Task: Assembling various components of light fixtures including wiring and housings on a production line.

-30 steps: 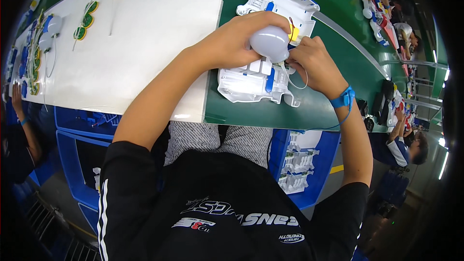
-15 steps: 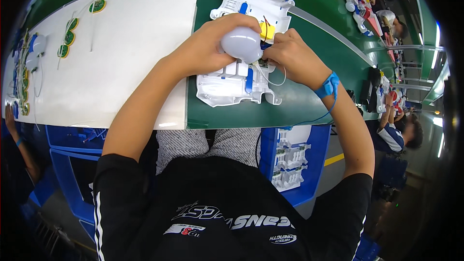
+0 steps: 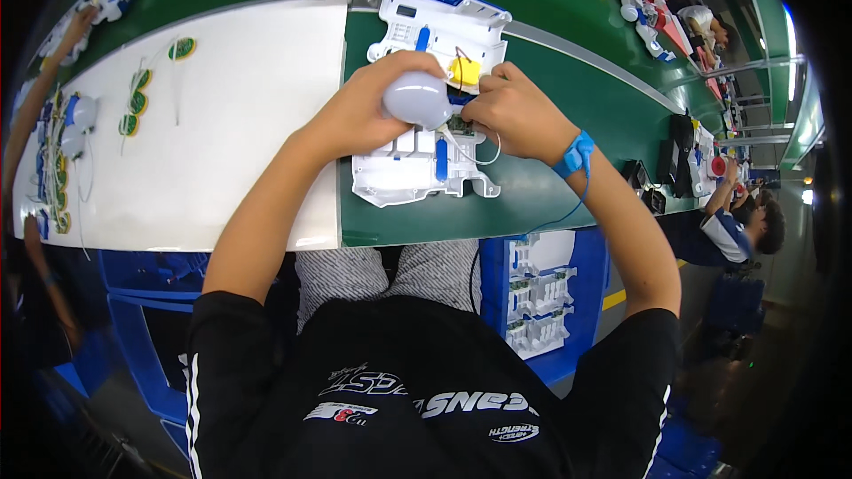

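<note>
My left hand (image 3: 362,108) is closed round a smooth, whitish dome (image 3: 417,99), held over an opened white plastic housing. One housing half (image 3: 390,179) lies near me, with white blocks and a blue strip inside. The other half (image 3: 461,25) lies beyond it, a yellow block (image 3: 465,71) with thin dark wires at its near edge. To the right of the dome, my right hand (image 3: 519,115) pinches at the edge of a small circuit board (image 3: 460,127); its fingertips hide what they grip. A white cable (image 3: 493,158) loops below that hand.
A white sheet (image 3: 257,133) covers the left of the green table (image 3: 550,200), with several green oval boards (image 3: 138,103) on it. Another person's arm (image 3: 44,80) reaches in at far left. A blue bin (image 3: 581,302) with white housings stands below the right side. A blue wristband's cord trails from my right wrist.
The view has shifted slightly, and another person's arm now reaches across the far left. My hands stay at the dome and board; more of the board shows beside my right fingertips.
</note>
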`<state>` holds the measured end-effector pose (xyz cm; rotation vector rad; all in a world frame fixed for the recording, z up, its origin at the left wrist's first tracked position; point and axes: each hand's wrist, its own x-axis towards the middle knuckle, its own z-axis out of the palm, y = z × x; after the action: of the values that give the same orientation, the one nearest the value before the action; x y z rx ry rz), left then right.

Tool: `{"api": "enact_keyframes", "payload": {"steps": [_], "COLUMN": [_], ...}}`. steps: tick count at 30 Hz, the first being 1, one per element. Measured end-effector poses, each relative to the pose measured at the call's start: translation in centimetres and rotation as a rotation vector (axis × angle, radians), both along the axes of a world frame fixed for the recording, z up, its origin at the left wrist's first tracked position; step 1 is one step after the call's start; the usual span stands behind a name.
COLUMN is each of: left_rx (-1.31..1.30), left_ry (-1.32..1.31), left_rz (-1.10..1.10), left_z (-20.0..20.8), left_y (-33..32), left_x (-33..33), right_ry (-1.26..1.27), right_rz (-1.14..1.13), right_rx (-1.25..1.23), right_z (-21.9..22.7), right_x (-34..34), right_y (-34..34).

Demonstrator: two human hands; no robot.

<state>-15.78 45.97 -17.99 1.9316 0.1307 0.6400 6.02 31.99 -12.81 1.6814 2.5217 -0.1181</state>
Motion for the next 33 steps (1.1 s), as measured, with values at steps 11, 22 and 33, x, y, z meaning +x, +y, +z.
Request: {"api": "enact_keyframes", "payload": {"steps": [11,22,33], "left_rx": [-0.253,0.019,0.430], "left_ry": [0.103,0.477,0.565], "left_rz": [0.105,0.161,0.276], "left_z": [1.2,6.7,2.7], "left_y": [0.1,2.0,7.4], "left_x": [-0.4,6.0,12.5], "right_ry": [1.294,1.152,1.217], "right_rz": [-0.966,-0.931,-0.868], "right_rx": [0.497,0.640,0.620], "right_z": [-9.4,-9.2,-9.1], "right_x": [1.4,1.1,1.0], "right_y": [-14.3,-14.3,-14.5]}}
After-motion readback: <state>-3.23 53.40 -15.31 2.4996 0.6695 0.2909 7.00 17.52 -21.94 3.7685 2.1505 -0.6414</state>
